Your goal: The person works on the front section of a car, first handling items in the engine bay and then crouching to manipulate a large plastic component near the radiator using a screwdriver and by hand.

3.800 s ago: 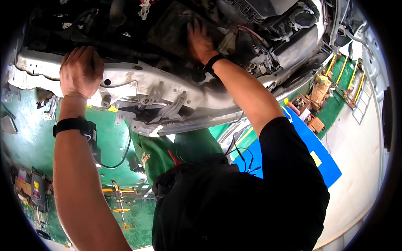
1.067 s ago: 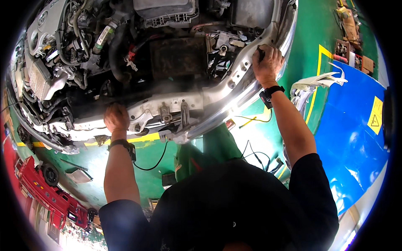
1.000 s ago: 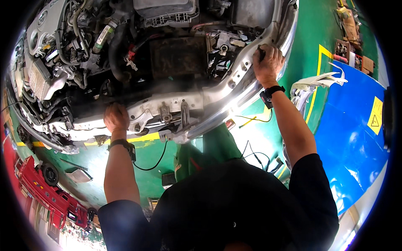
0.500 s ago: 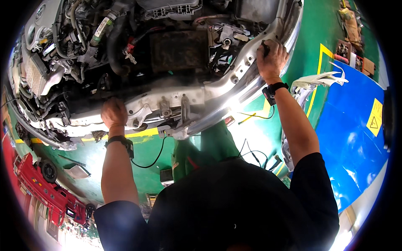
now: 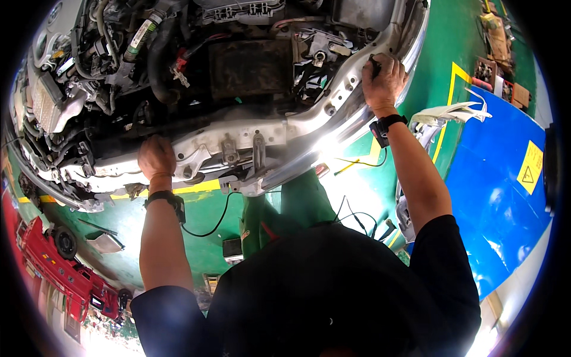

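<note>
A car's open engine bay lies before me, bounded at the front by a white metal crossmember (image 5: 205, 143) with holes and brackets. My left hand (image 5: 157, 157) is closed over the crossmember's left half; its fingertips are hidden behind the edge. At the right corner of the car front, my right hand (image 5: 385, 83) is curled with the knuckles up. A small black thing (image 5: 375, 67) shows between its thumb and fingers; its kind is unclear. Below this hand runs a shiny curved bumper bar (image 5: 312, 153). Each wrist wears a black strap with a small device.
In the bay are a dark square tray (image 5: 251, 68), a thick black hose (image 5: 159, 65) and a red connector (image 5: 180, 62). A blue panel (image 5: 499, 178) and a white car part (image 5: 452, 113) stand at right. Cables (image 5: 357, 217) and a red toy-like truck (image 5: 65, 268) lie lower down.
The whole view has shifted slightly, with the car a little further left and up in the picture. Both hands keep their places on the car front.
</note>
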### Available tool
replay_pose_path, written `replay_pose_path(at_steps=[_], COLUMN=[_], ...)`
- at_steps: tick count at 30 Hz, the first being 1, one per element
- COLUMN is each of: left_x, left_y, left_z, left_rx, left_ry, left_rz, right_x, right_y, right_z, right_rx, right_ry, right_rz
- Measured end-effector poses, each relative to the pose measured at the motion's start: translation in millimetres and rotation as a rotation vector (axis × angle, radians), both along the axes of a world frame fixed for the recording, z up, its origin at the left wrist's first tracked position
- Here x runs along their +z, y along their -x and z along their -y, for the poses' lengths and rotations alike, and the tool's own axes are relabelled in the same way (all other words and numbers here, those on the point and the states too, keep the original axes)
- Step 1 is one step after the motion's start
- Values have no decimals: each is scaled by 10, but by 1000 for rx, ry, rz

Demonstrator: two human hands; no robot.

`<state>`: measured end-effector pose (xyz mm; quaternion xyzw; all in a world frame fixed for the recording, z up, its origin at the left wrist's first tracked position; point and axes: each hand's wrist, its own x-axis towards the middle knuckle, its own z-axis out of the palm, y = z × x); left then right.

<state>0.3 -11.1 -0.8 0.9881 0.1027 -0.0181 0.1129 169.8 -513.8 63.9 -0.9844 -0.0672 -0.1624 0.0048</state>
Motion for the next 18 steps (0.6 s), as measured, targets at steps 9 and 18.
replay_pose_path(at_steps=[9,18], left_x=[-21,-35], left_y=[14,32], left_z=[-29,-55], left_rx=[24,50], left_ry=[-14,3], left_rz=[-22,-32], right_x=[27,25], right_y=[3,0], right_z=[-32,-17], right_rx=[4,0], right_ry=[-1,25], right_rz=[9,-9])
